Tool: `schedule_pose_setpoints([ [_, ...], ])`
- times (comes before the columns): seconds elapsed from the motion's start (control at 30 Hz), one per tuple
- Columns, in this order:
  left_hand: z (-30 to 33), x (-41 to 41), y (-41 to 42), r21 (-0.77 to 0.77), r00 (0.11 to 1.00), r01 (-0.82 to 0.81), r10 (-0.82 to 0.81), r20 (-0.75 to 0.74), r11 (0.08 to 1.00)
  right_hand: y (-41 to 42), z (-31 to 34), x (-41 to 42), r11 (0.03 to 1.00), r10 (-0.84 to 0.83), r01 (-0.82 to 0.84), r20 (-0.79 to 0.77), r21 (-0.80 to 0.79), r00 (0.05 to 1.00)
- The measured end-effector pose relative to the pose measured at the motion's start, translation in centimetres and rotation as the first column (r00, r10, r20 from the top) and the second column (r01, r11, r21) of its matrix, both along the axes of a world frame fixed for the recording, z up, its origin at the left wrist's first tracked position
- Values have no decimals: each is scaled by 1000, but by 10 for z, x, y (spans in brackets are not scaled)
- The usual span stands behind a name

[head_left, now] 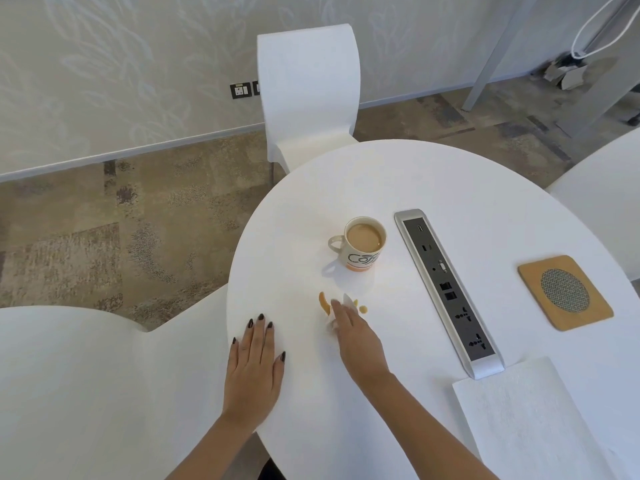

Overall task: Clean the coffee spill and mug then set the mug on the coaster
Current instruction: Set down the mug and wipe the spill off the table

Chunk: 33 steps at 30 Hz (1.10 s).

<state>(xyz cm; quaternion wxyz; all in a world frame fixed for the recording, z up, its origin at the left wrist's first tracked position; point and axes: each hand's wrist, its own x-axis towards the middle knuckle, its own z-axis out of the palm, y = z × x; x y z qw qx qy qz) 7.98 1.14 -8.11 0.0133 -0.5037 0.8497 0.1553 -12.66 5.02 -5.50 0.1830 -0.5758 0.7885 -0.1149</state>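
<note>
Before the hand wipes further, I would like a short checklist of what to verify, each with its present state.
1. Tissue under the right hand, on the coffee spill: ok.
2. Spill gone: not ok, an orange streak and a drop show.
3. Left hand flat on the table, steadying: ok.
4. Mug upright, apart from the wiping hand: ok.
5. Mug outside clean: cannot tell.
6. Coaster bare, beyond the socket strip: ok.
</note>
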Motion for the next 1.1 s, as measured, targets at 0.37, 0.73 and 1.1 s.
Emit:
schedule_pose_setpoints([
  [0.37, -8, 1, -1, -17, 1000, 2, -2, 6, 1000, -5, -9, 3, 998, -37, 38, -5, 44, 999],
  [0.73, -10, -6, -18, -86, 998, 51, -55, -39, 995, 6, -9, -18, 890, -241, 412, 567, -194, 788],
  [1.1, -14, -4, -16, -95, 997, 54, -59, -50, 994, 1, -23, -20, 892, -289, 423, 522, -157, 802],
])
